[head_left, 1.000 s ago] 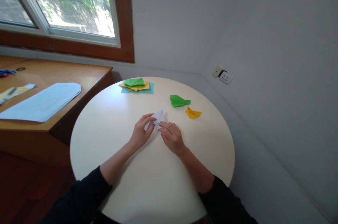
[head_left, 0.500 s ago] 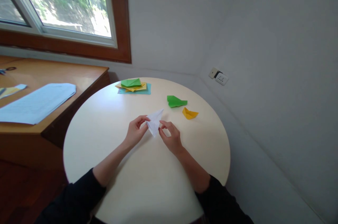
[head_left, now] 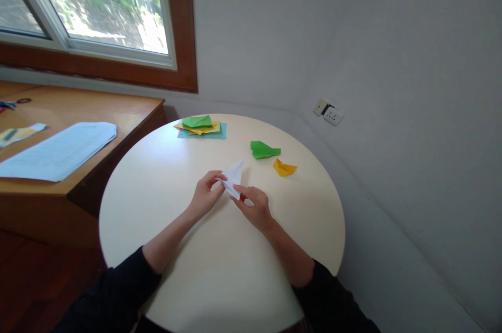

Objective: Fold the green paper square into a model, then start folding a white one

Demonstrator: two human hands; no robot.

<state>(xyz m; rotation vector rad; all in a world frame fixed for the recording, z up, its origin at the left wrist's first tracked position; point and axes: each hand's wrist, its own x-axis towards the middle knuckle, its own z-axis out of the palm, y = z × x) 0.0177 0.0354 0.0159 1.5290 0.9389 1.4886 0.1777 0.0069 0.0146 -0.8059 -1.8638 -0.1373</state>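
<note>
From the head camera, both hands meet over the middle of the round white table [head_left: 164,249] and pinch a folded white paper [head_left: 234,176] between them. The left hand [head_left: 204,198] grips the paper's left corner with thumb and fingertips closed on it; the right hand [head_left: 254,206] clasps the lower edge from the other side, fingers curled under. The paper is a pointed, kite-like shape, its tip rising away from the grip. Its underside and the folds inside are hidden by the fingers, and whether it touches the tabletop cannot be told.

Beyond the grip and to its right lie a green folded piece [head_left: 264,149] and, just beside that, a small yellow folded piece [head_left: 284,168], both apart from the hands. Farther beyond the grip, slightly left, sits a stack of coloured sheets [head_left: 202,127] near the table's far edge.

Well to the left of the grip, a wooden desk [head_left: 98,108] holds a pale blue sheet [head_left: 58,150]; other items there are cut off by the frame edge. Dark sleeves cover both forearms near the bottom.
</note>
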